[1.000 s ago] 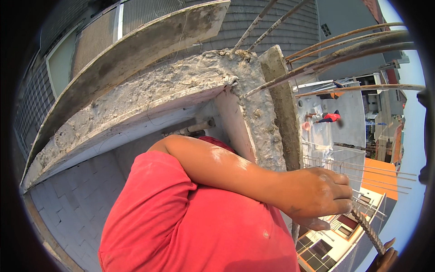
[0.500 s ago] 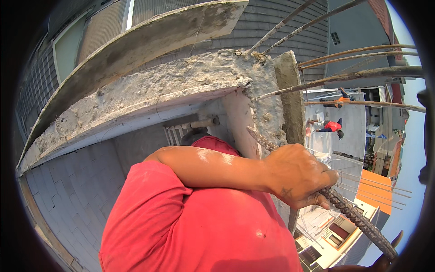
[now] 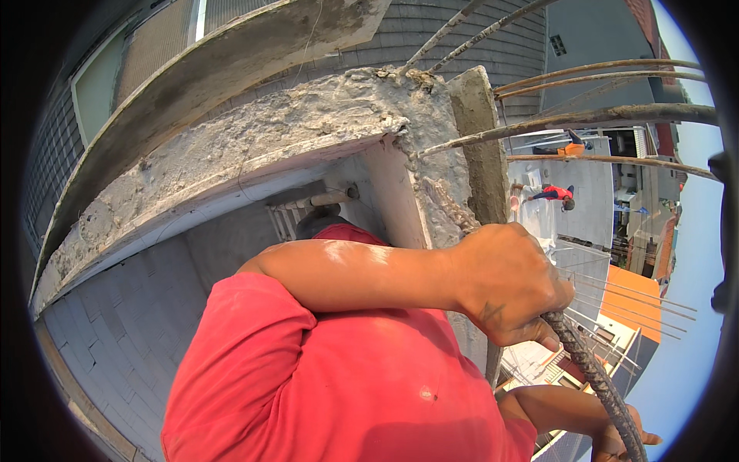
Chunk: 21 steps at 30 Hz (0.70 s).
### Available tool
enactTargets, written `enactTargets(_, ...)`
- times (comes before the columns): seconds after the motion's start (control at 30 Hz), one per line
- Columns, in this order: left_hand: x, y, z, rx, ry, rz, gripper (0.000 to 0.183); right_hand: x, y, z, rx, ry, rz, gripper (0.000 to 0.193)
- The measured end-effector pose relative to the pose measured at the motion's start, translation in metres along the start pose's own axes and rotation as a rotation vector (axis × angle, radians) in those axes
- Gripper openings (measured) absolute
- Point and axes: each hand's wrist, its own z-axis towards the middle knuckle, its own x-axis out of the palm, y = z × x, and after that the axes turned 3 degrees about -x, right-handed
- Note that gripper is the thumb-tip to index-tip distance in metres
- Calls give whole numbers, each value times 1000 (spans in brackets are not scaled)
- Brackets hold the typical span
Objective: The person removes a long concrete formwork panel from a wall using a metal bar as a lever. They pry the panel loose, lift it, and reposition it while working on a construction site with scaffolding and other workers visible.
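My left hand (image 3: 514, 286), reaching across from the left in a red sleeve, is closed in a fist around a thick ribbed steel rebar (image 3: 586, 360). The rebar slopes from the fist to the lower right edge. Beyond the fist, rough material hides how the bar runs over the concrete. At the lower right, my right hand (image 3: 622, 433) is at the rebar, which passes in front of it; its fingers are partly hidden and one points outward. Just past my left fist lies a rough concrete corner (image 3: 443, 165).
A concrete beam (image 3: 223, 146) runs left from the corner, with a slab ledge (image 3: 192, 85) beside it. Several rods, including a thick bar (image 3: 585, 123), stick out rightward. Two people work in the distance, one in red (image 3: 550, 194). A ladder-like frame (image 3: 289, 219) stands below.
The view has shifted slightly. The rebar now slopes more steeply, its lower part further left. My right forearm has come into view, and my left hand still grips the bar.
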Motion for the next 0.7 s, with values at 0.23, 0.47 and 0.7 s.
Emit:
enactTargets(0.23, 17, 13, 16, -58, -24, 70, 46, -40, -29, -8, 553, -669, -8, 48)
enactTargets(0.47, 19, 20, 29, -77, 59, 52, 49, -53, -56, -35, 1437, -76, 1223, 35)
enactTargets(0.7, 10, 14, 45, -93, 164, 28, 51, -56, -100, 15, 1294, -261, 1294, 37)
